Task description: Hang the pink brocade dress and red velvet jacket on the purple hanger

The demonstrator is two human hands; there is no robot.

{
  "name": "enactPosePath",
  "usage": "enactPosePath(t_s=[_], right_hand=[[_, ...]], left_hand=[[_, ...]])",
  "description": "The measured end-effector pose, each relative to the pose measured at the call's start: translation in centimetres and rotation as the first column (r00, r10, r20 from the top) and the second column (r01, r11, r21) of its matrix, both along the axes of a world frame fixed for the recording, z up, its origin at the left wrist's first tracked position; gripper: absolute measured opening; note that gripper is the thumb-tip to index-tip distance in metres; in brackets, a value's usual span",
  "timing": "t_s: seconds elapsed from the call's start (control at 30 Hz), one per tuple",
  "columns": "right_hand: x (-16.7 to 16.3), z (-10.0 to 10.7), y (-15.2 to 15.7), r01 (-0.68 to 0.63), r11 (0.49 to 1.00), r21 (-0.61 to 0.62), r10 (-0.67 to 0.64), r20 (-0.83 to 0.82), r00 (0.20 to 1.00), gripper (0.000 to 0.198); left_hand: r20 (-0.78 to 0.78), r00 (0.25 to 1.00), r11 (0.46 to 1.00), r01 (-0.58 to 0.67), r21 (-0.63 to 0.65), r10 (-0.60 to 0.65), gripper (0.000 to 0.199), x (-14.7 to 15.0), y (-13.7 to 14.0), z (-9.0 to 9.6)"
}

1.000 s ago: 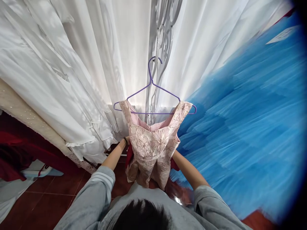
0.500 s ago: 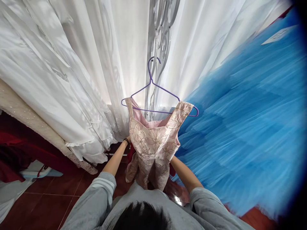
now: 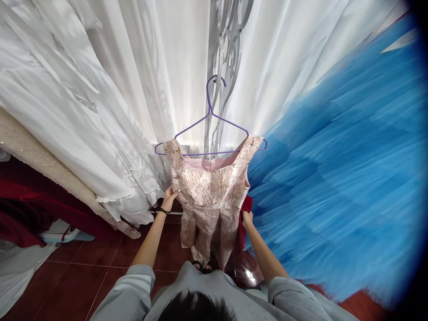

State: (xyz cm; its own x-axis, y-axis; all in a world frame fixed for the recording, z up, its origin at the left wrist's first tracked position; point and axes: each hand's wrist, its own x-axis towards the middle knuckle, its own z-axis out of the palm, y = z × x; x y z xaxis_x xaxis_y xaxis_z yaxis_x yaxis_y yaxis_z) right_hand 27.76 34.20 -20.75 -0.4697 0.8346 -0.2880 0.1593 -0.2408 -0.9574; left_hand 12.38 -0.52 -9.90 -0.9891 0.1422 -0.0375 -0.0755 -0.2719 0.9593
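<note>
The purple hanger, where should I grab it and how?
Probably by its narrow neck, just under the hook, coming from the front, your side. The two sloping arms of the purple hanger meet there, and it is bare, above the straps of the pink dress. Fingers should be able to close around something that thin.

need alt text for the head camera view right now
A pink patterned dress hangs on a purple hanger; the person's left hand touches one side, while the right hand grips red cloth at the other. White fabric hangs behind, with blue ruffled fabric at right.
</note>
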Motion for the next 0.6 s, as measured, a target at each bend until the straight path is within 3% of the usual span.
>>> enactPosePath(t_s=[0.2, 0.37, 0.47, 0.53, 0.6], right_hand=[[2.1, 0.3, 4.6, 0.031, 0.995, 0.097, -0.027, -0.043, 0.999, 0.047], [4.1, -0.3, 5.5, 0.222, 0.946, 0.235, -0.263, 0.162, 0.951, 0.039], [6.5, -2.3, 2.5, 0.226, 0.952, 0.208, -0.296, 0.424, 0.856, 0.027], [8.5, -3.9, -1.2, 0.152, 0.981, 0.123, -0.195, 0.586, 0.786, 0.020], [10.5, -5.2, -5.8, 0.026, 1.000, -0.006, -0.015, 0.694, 0.720, 0.018]], left_hand=[[-0.062, 0.998, 0.988, -0.039, -0.149, 0.030, 0.049, 0.3, -2.0, 0.5], [-0.090, 0.995, 0.982, -0.049, -0.184, 0.032, 0.045, 0.7, -1.7, 0.9], [-0.097, 0.995, 0.979, -0.053, -0.196, 0.035, 0.041, 0.9, -1.6, 0.9], [-0.101, 0.994, 0.981, -0.057, -0.186, 0.039, 0.040, 1.1, -1.6, 0.9], [-0.093, 0.995, 0.982, -0.061, -0.177, 0.045, 0.040, 1.3, -1.4, 0.8]])
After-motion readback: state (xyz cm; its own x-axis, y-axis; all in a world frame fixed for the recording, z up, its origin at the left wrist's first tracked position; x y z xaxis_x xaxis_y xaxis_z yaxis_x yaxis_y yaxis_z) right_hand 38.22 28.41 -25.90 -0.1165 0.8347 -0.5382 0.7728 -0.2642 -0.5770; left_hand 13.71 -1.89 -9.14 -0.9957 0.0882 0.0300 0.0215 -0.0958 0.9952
